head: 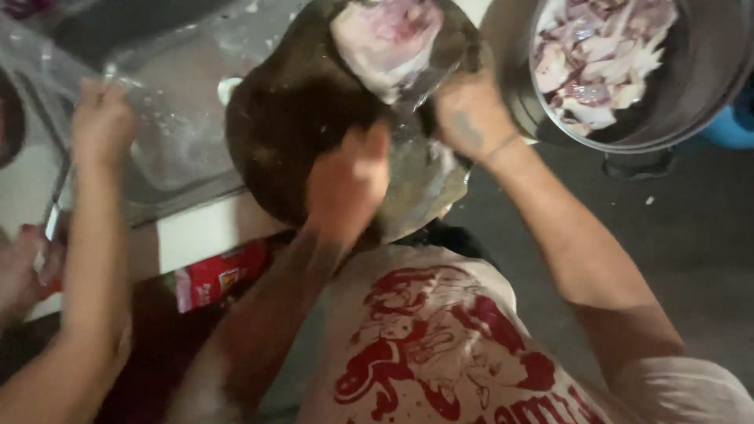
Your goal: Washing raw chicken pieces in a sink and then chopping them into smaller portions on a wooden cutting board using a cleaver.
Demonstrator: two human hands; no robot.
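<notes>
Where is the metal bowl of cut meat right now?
In the head view, the metal bowl sits at the top right, just right of the round chopping block and beyond the right hand.

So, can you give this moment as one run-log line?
left hand: fisted on cleaver | right hand: on raw meat piece, round chopping block | bowl: cut meat, upper right | another person's arm: far left

Position: we look from the head, one view only.
Facing: we look steeply down over our chest to the round chopping board.
Nearness: we sit close; forearms fill the near frame, the metal bowl far right.
</notes>
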